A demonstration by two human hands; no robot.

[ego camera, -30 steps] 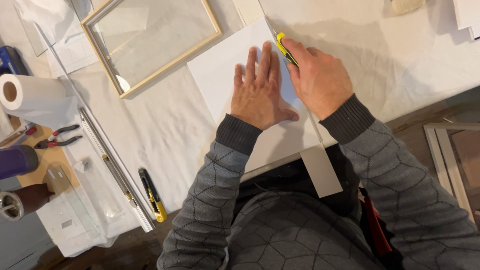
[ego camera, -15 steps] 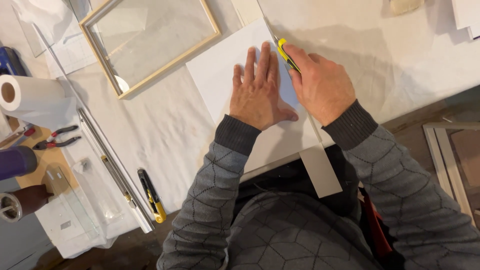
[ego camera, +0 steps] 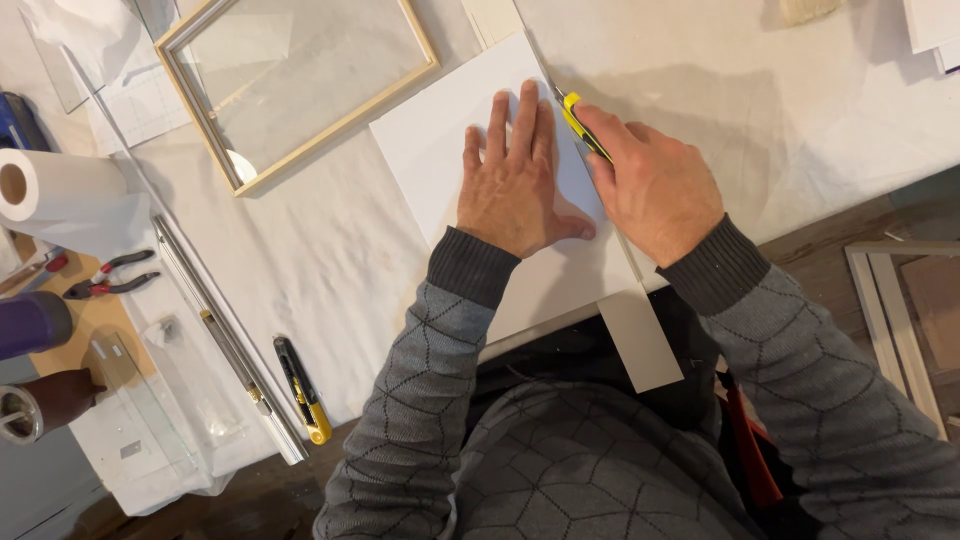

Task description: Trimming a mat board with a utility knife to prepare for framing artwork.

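Left hand (ego camera: 515, 185) flat, released, pressing white board (ego camera: 450, 150); right hand (ego camera: 650, 185) beside, grasping yellow knife (ego camera: 580, 125). Better keeping blade tight along ruler (ego camera: 640, 335), fingers clear.

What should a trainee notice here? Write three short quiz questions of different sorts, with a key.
1. True or false: the left hand lies flat on the white board.
2. Which does the right hand hold? A) pliers B) a yellow and black knife C) a paper roll
3. Fill in: the wooden frame lies on the white cloth, to the ____ of the board in the picture.

Key: 1 true; 2 B; 3 left.
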